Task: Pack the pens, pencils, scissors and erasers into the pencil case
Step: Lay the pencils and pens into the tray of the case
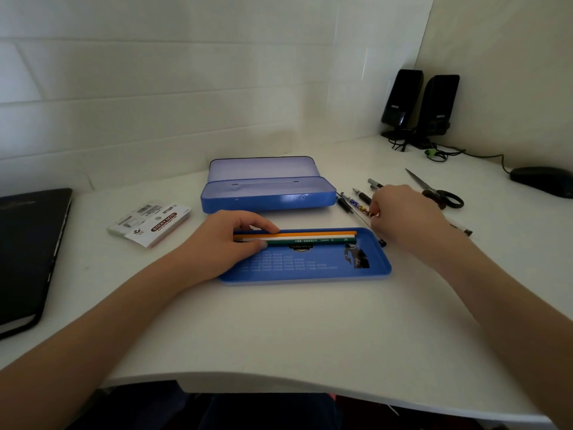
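A blue tin pencil case (266, 197) stands open behind a separate blue inner tray (310, 268). Along the tray's far edge lie three pencils (310, 237): orange, white and green. My left hand (229, 246) rests on their left ends, thumb and fingers pinching them. To the right of the tray my right hand (400, 215) closes its fingertips on a patterned pen (356, 204) among several pens (364, 195) on the desk. Black-handled scissors (440, 193) lie further right. I see no eraser.
A sticky-note pack (155, 225) lies left of the case. A black laptop (28, 256) sits at the left edge. Two black speakers (418, 107) with cables and a mouse (542, 181) stand at the back right. The desk's front edge curves near me.
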